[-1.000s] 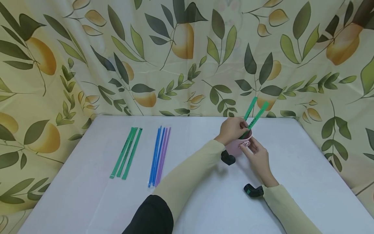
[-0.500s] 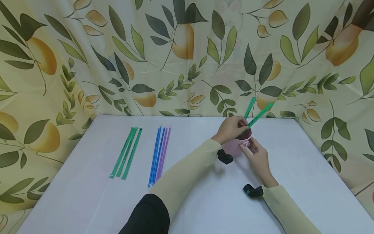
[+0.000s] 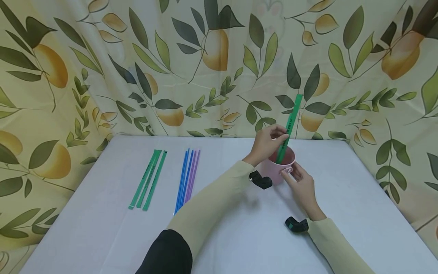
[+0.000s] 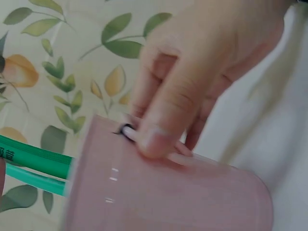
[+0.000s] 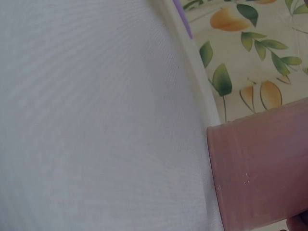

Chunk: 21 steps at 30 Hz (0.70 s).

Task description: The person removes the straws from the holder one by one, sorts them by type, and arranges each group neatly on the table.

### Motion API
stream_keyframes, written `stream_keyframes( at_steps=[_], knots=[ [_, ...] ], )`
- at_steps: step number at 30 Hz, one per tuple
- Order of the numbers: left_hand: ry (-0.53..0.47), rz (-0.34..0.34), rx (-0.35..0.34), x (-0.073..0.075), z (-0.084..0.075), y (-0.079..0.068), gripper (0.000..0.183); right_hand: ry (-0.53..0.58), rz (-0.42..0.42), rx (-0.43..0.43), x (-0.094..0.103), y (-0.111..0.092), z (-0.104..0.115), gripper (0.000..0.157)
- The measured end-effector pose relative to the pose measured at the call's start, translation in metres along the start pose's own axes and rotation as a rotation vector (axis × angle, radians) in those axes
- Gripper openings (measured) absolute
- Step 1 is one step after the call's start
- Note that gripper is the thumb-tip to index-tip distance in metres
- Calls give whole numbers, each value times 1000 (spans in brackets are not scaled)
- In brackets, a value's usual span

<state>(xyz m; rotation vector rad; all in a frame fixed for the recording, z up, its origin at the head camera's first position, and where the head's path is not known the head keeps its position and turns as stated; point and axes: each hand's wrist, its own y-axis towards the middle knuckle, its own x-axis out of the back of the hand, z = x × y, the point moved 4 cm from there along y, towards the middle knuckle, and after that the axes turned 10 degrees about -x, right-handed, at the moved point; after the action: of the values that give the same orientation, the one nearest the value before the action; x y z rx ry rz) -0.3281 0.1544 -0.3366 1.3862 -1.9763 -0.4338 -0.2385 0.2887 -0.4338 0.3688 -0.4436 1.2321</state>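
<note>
In the head view my left hand (image 3: 268, 142) pinches green wrapped straws (image 3: 289, 127) that stand slanted in a pink cup (image 3: 273, 173). They overlap there; the left wrist view shows two green lengths (image 4: 43, 161) above the rim, with a fingertip at the left edge. My right hand (image 3: 302, 188) pinches the small bow-like handle (image 3: 289, 168) on the cup's right side. That hand, thumb in front, appears up close in the left wrist view. In the right wrist view the cup (image 5: 260, 168) looks sideways, with a bit of finger at the lower right corner.
Several green wrapped straws (image 3: 148, 180) lie on the left of the white table (image 3: 102, 236). Blue straws (image 3: 183, 180) and purple straws (image 3: 193, 175) lie beside them, partly behind my left forearm. A patterned cloth (image 3: 219, 99) hangs behind the table's far edge.
The two green straws, spread apart before, now line up together and reach higher. My left hand has lifted slightly and drawn a little left. My right hand keeps its place on the cup.
</note>
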Motion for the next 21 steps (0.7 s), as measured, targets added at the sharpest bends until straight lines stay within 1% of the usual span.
stream_keyframes(
  at_steps=[6,14,18,21],
  knots=[
    [-113,-92,-25,15,-13,5,17,-9,-6,4,0,0,-1,71],
    [-162,-165,-36,43,-25,9,21,-9,-5,14,-1,1,-3,71],
    [-152,-172,-32,58,-27,7,20,0,-2,18,-1,2,-2,71],
    [-153,-156,-36,68,-28,2,19,7,3,14,0,2,-2,71]
  ],
)
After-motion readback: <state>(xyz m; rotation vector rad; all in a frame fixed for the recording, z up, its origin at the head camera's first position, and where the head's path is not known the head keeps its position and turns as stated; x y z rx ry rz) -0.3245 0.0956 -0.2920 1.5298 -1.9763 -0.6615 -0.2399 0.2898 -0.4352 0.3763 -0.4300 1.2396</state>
